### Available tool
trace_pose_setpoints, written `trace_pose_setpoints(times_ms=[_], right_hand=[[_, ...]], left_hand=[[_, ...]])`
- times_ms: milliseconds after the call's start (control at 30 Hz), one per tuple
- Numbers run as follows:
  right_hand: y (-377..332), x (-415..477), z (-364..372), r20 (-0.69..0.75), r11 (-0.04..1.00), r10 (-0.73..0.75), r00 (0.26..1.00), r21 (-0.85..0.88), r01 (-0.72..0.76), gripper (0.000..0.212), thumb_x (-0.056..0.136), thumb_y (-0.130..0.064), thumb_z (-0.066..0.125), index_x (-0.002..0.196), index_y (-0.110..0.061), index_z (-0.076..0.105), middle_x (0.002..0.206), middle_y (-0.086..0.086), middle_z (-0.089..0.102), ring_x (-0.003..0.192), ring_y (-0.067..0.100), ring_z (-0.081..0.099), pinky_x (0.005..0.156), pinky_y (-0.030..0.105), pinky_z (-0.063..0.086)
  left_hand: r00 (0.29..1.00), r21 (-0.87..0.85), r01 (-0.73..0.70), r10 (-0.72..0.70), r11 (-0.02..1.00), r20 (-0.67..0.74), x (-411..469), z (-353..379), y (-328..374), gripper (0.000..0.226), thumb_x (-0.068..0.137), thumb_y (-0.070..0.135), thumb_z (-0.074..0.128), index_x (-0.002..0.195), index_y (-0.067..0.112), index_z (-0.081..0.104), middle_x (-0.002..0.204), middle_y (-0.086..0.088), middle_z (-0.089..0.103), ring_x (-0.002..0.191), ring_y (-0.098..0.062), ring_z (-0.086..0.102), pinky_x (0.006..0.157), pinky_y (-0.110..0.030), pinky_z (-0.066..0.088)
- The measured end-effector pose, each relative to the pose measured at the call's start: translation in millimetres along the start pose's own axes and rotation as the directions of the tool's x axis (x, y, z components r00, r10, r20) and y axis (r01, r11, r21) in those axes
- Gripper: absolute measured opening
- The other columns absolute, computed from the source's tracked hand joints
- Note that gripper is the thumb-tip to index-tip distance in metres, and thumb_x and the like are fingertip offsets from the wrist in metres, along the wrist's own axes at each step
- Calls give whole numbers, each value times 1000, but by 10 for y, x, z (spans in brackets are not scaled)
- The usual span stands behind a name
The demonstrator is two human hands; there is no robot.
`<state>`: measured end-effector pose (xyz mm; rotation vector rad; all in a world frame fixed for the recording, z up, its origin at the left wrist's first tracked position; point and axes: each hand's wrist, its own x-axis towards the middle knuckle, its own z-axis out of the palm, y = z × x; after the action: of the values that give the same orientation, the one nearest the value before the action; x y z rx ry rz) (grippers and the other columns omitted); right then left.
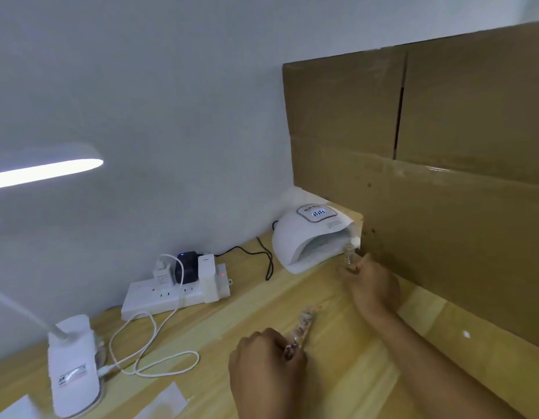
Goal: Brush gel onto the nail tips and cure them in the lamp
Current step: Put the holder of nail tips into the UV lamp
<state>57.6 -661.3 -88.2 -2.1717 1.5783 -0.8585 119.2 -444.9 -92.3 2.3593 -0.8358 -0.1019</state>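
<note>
Fingers [351, 273] of the right hand [371, 287] pinch the first nail-tip strip [350, 257] at centre right, clear and bumpy, its long axis pointing up at the mouth of the one domed white plastic curing lamp [304, 237]. The left hand [265, 368], at lower centre, curls round the second nail-tip strip [303, 326], which slants up and right over the pale wood-grain table [337, 373]. One flat brown cardboard sheet [428, 161] stands at the right.
</note>
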Motion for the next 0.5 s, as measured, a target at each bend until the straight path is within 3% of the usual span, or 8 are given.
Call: trace_pose_setpoints(times_ms=[233, 367, 500], right_hand=[[-107, 81, 110, -10, 999, 26, 1000, -43, -26, 27, 93, -37, 60, 91, -10, 58, 95, 15, 70, 91, 34, 66, 74, 35, 44], [-112, 276, 196, 56, 995, 79, 995, -58, -75, 38, 97, -41, 57, 101, -5, 68, 105, 17, 70, 97, 34, 67, 78, 35, 50], [-126, 433, 212, 96, 990, 135, 986, -59, -130, 54, 95, -53, 59, 110, -2, 67, 112, 19, 69, 103, 35, 67, 72, 32, 43]], left_hand=[[1000, 8, 10, -10, 1000, -12, 18, -10, 1, 17, 76, 51, 58, 82, 35, 60, 91, 10, 67, 99, -10, 56, 84, -24, 38], [1000, 6, -7, 7, 1000, -13, 1, -6, -28, 22, 78, 51, 58, 90, 34, 64, 92, 10, 66, 99, -10, 54, 84, -24, 37], [1000, 9, -15, 15, 1000, -8, -8, -6, -35, 25, 78, 53, 58, 93, 34, 64, 91, 12, 63, 99, -9, 52, 84, -24, 35]])
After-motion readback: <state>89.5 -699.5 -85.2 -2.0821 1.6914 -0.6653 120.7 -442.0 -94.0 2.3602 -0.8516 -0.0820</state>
